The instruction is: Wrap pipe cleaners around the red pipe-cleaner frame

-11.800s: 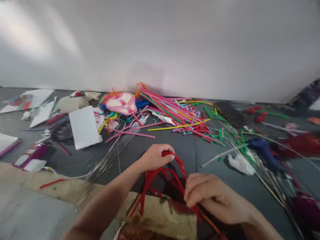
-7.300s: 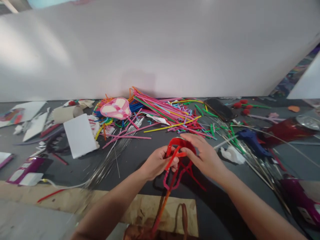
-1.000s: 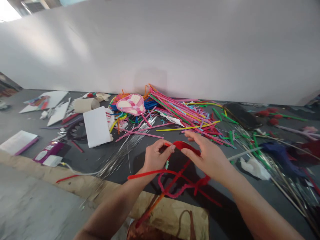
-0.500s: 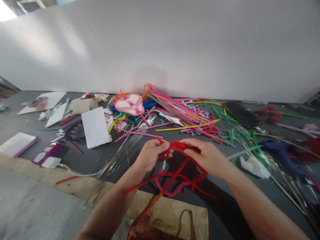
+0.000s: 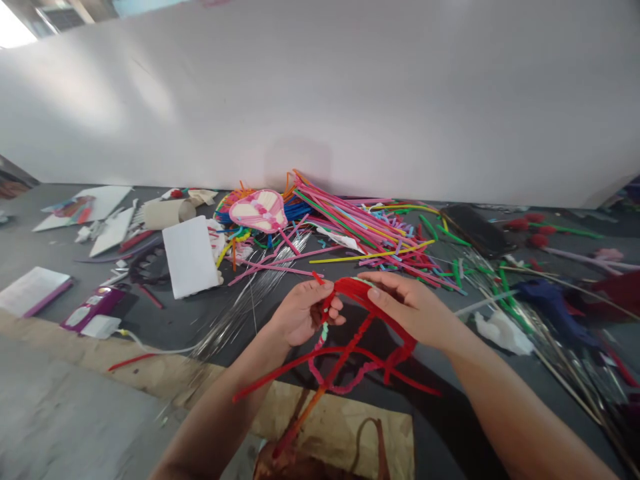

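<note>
Between my two hands is a pipe-cleaner shape with red, pink and pale green stretches and a filled red band (image 5: 356, 291) along its top. My left hand (image 5: 305, 310) pinches the band's left end, where a short red tip sticks up. The fingers and thumb of my right hand (image 5: 407, 307) close round the band's right part. Below hangs a pink twisted loop (image 5: 345, 387). A long red pipe cleaner (image 5: 270, 375) crosses it sideways, and a red-to-orange stem (image 5: 320, 397) slants down toward me. My right fingers hide part of the band.
Behind my hands lies a heap of pink, green and yellow pipe cleaners (image 5: 355, 223) with a pink-and-cream heart piece (image 5: 257, 210). Thin wires (image 5: 235, 313) fan out at left, near a white card box (image 5: 190, 257) and a purple device (image 5: 95, 308). At right are a blue glue gun (image 5: 555, 307) and crumpled tissue (image 5: 503, 333).
My left fingers have loosened and shifted slightly at the band's end. The red band has tilted a little, showing more of its face. Both hands keep their hold.
</note>
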Action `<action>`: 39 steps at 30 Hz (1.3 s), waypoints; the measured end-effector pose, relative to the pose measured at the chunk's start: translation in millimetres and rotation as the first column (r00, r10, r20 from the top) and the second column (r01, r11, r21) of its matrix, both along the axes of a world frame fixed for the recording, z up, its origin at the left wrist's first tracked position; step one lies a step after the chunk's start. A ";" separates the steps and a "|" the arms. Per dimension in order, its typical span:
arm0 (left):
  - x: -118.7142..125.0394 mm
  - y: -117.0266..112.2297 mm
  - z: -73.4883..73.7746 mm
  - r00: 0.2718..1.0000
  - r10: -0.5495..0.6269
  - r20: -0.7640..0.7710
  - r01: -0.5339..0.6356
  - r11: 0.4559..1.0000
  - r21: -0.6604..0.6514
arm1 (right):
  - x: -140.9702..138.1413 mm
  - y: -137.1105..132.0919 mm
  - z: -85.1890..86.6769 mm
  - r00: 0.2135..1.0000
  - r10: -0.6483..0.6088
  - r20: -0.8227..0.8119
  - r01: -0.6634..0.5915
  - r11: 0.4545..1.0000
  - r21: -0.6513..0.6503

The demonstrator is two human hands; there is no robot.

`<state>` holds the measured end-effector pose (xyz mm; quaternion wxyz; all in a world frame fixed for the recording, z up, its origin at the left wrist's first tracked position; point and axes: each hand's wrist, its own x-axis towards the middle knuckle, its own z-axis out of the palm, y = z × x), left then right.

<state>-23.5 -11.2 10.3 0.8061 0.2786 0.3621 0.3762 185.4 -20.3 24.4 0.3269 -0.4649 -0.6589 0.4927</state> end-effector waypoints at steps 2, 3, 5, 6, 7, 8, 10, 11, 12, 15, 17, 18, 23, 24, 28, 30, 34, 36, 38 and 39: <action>0.1 0.1 1.5 0.997 0.069 0.026 -0.069 0.998 -0.002 | 5.1 2.1 -0.5 0.998 -0.035 -0.060 0.031 0.997 -0.076; 0.1 0.3 2.4 0.994 0.099 0.037 -0.099 0.995 -0.006 | 7.3 3.1 -0.6 0.994 -0.060 -0.090 0.049 0.991 -0.121; 0.2 0.9 4.1 0.986 0.158 0.053 -0.158 0.987 -0.010 | 9.8 4.6 -0.5 0.984 -0.087 -0.156 0.052 0.975 -0.216; 0.2 1.3 4.8 0.981 0.186 0.058 -0.185 0.983 -0.012 | 10.0 5.0 -0.3 0.978 -0.088 -0.188 0.038 0.967 -0.253; 0.3 1.8 5.1 0.975 0.212 0.062 -0.211 0.977 -0.018 | 9.6 5.3 0.0 0.974 -0.084 -0.208 0.022 0.959 -0.282; 0.5 2.3 5.2 0.969 0.237 0.065 -0.235 0.972 -0.026 | 8.9 5.5 0.1 0.973 -0.085 -0.214 0.018 0.955 -0.295; 1.0 3.3 4.5 0.965 0.256 0.056 -0.254 0.966 -0.046 | 7.4 5.8 -0.4 0.975 -0.109 -0.196 0.047 0.954 -0.297; 1.4 3.6 3.8 0.967 0.252 0.046 -0.250 0.967 -0.046 | 7.1 6.0 -0.8 0.975 -0.126 -0.185 0.066 0.952 -0.298; 1.9 3.8 3.1 0.969 0.243 0.031 -0.242 0.970 -0.036 | 7.3 6.1 -1.3 0.975 -0.136 -0.178 0.078 0.951 -0.299; 3.5 2.9 1.0 0.976 0.216 -0.038 -0.214 0.975 0.062 | 9.5 6.3 -1.6 0.979 -0.122 -0.165 0.065 0.948 -0.311; 4.2 1.7 -0.1 0.974 0.201 -0.105 -0.185 0.972 0.144 | 10.6 5.7 -0.1 0.984 -0.099 -0.150 0.044 0.942 -0.332; 4.4 1.1 -0.7 0.971 0.195 -0.139 -0.169 0.970 0.175 | 10.5 5.2 1.0 0.986 -0.085 -0.140 0.033 0.940 -0.341; 4.8 0.2 -5.5 0.941 0.233 -0.248 -0.175 0.956 0.235 | 4.6 0.8 6.0 0.994 -0.007 -0.107 -0.033 0.931 -0.362; 5.0 0.5 -6.6 0.929 0.254 -0.270 -0.186 0.949 0.255 | 3.5 0.1 6.2 0.995 0.003 -0.102 -0.039 0.932 -0.360; 5.9 1.0 -9.1 0.885 0.323 -0.335 -0.206 0.917 0.342 | 5.0 0.3 3.8 0.997 0.051 -0.056 -0.066 0.942 -0.328; 6.0 0.5 -8.5 0.878 0.304 -0.369 -0.168 0.919 0.358 | 7.8 1.6 1.5 0.998 0.063 -0.003 -0.062 0.960 -0.272; 8.0 -3.1 -6.3 0.857 0.269 -0.440 -0.067 0.904 0.422 | 7.3 1.8 -2.9 0.970 -0.089 0.226 0.067 0.992 0.104; 10.0 -5.3 -6.2 0.848 0.258 -0.463 -0.033 0.897 0.440 | 2.2 -0.2 -5.0 0.929 -0.143 0.341 0.049 0.962 0.269; 11.9 -7.0 -6.9 0.846 0.240 -0.476 -0.007 0.898 0.440 | -4.1 -2.9 -6.8 0.882 -0.173 0.438 0.005 0.933 0.359; 12.7 -7.7 -7.3 0.847 0.234 -0.478 0.000 0.899 0.439 | -7.0 -4.1 -7.4 0.860 -0.193 0.473 -0.009 0.920 0.392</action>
